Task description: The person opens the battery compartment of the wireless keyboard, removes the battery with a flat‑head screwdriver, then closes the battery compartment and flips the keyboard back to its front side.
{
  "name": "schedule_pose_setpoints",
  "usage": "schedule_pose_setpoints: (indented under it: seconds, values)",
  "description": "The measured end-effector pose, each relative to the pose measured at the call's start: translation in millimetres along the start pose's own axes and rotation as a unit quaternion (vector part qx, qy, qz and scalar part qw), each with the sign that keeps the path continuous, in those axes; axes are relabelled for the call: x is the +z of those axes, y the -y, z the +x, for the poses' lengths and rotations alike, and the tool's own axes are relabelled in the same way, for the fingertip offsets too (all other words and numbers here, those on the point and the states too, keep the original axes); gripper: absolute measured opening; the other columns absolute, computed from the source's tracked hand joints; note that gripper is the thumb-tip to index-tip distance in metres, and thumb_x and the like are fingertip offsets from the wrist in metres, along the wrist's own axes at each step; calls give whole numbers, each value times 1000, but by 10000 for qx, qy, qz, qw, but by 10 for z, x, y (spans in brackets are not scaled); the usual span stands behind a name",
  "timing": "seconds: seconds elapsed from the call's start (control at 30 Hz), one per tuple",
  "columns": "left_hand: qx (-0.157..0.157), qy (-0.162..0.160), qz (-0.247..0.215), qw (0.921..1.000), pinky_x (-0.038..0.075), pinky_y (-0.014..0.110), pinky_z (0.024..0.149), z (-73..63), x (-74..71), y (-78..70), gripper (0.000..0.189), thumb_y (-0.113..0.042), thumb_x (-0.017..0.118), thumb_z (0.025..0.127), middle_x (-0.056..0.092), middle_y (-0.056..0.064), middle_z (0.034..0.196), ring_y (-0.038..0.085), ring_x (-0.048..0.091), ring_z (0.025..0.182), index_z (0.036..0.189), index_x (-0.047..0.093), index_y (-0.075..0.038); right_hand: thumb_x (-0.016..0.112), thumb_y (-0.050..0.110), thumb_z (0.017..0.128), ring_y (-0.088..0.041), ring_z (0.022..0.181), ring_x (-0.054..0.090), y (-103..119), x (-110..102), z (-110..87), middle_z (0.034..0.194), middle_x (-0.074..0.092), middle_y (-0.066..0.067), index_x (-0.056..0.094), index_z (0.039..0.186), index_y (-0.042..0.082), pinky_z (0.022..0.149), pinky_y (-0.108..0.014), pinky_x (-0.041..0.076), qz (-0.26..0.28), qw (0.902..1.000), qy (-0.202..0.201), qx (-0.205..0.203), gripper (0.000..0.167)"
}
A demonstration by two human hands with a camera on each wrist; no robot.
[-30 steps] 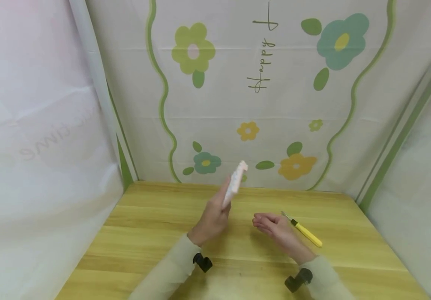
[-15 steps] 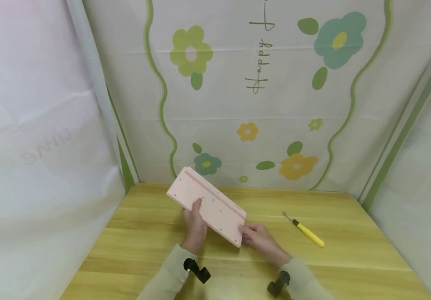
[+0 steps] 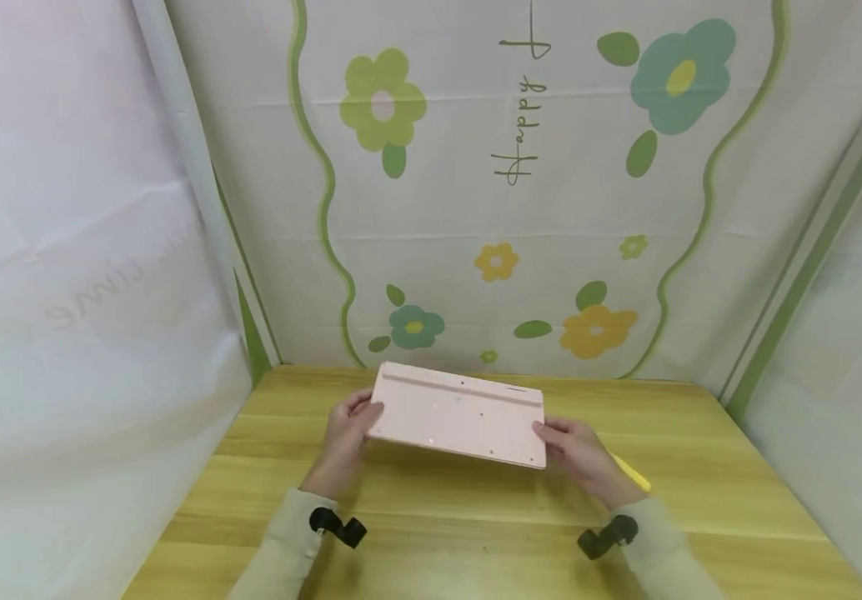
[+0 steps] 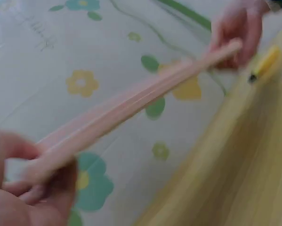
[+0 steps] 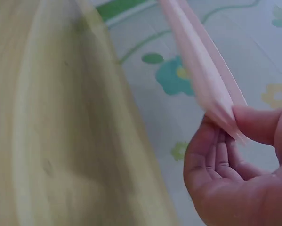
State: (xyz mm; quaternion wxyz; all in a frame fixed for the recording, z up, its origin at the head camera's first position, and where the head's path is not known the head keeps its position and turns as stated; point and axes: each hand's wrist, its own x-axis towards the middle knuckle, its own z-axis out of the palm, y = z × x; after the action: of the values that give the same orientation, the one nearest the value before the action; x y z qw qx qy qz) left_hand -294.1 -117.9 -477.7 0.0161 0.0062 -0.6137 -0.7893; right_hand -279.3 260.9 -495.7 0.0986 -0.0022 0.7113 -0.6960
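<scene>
A thin pink keyboard [image 3: 461,421] is held above the table, its underside with small dark screw spots and a raised strip facing the head camera. My left hand [image 3: 346,432] grips its left end, thumb on the underside and fingers behind. At the right end, my right hand [image 3: 581,454] pinches the edge between thumb and curled fingers, clearly seen in the right wrist view. Both wrist views show the keyboard [image 4: 131,103] nearly edge-on. A screwdriver lies beside my right hand; only its yellow handle [image 3: 632,473] shows in the head view, the rest hidden behind that hand.
The wooden table [image 3: 431,533] runs back to a white cloth [image 3: 446,200] printed with flowers. White cloth panels also stand at the left [image 3: 86,333] and right [image 3: 836,375]. Each wrist carries a black camera mount.
The keyboard has turned from edge-on to showing its underside, then levelled out. My left hand has shifted to its left end. My right hand, earlier apart from it, now holds the right end.
</scene>
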Motion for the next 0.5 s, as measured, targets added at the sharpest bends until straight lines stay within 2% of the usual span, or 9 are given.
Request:
schedule_pose_setpoints:
  seconds: [0.07,0.13,0.2,0.27,0.33,0.4,0.43,0.5]
  values:
    - [-129,283,1020,9943,63,27,81,16,-125,38,30,-8,67,102,70,14,111,15,68,91,127,64,7,63,20,107,-6,102,71,38,-109,-12,119,73,-9,47,144,-20,90,-23,60,-400,9991,-123,27,56]
    - [-107,632,1951,9787,64,33,80,20,-215,93,23,-11,72,100,72,14,104,16,68,88,116,68,5,65,21,106,-14,107,70,36,-175,-27,124,71,-20,52,140,-19,92,-27,60,-893,9958,-209,83,54]
    - [-62,918,2543,9627,64,36,79,16,-268,160,19,-12,74,98,72,14,100,18,67,85,109,69,3,68,22,104,-28,119,68,-6,-208,-31,134,64,-31,59,133,-18,98,-34,60,-1457,9889,-290,85,51]
    - [-44,1049,2969,9491,63,35,76,2,-294,225,18,-13,75,98,72,13,97,18,67,83,106,70,2,71,23,102,-41,127,63,-63,-206,-34,140,59,-36,65,127,-16,100,-40,60,-1875,9813,-411,109,46]
    - [-78,1083,3241,9398,62,33,72,-18,-300,285,17,-13,76,97,72,12,95,17,67,81,104,70,1,72,21,101,-44,125,64,-131,-179,-37,137,61,-37,69,121,-13,97,-41,61,-2117,9758,-515,162,40]
    - [-106,1074,3395,9344,62,32,71,-36,-293,333,16,-13,77,97,72,12,94,18,68,79,103,70,0,73,18,100,-39,113,71,-196,-147,-36,126,68,-32,70,117,-11,89,-37,63,-2160,9740,-636,266,34]
    - [-88,1070,3449,9325,62,33,71,-44,-287,356,16,-12,77,96,72,12,94,18,68,78,103,70,0,72,16,101,-31,101,73,-219,-127,-41,116,72,-27,70,116,-11,82,-33,63,-2132,9744,-632,331,31]
    - [-3,1054,3590,9274,62,32,69,-56,-272,394,15,-11,76,96,72,12,93,18,69,77,103,70,1,70,15,102,-19,84,69,-262,-101,-41,100,73,-17,70,113,-9,69,-26,59,-2205,9725,-662,367,26]
